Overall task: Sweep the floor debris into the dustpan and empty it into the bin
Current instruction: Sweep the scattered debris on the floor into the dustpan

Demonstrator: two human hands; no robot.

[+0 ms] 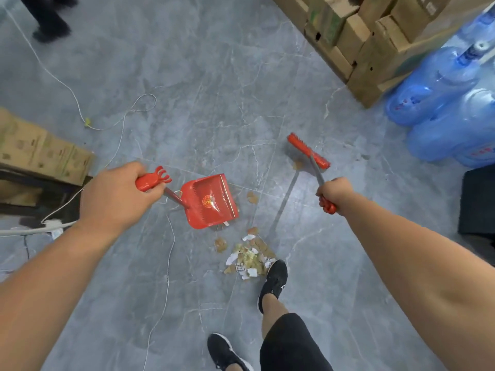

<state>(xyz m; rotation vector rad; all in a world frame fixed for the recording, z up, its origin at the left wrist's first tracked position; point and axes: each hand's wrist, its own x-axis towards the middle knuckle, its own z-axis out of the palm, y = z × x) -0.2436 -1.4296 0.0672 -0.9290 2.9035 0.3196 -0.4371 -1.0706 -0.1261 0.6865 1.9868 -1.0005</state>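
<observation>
My left hand (117, 194) grips the red handle of a red dustpan (210, 200), whose pan hangs just above the grey floor with its mouth facing right and nothing visible inside. My right hand (334, 192) holds the red grip of a broom, and the red broom head (308, 152) rests on the floor to the upper right. A pile of torn paper and brown scraps (247, 257) lies below the dustpan, beside my right shoe. A few loose scraps (251, 197) lie to the right of the pan. No bin is in view.
Cardboard boxes (369, 36) are stacked at the top right, with blue water jugs (442, 103) beside them. Another box (40, 153) sits at the left. A thin white cord (117, 129) trails across the floor. A dark object (476, 199) stands at the right edge. A person's legs (48, 20) stand at the top left.
</observation>
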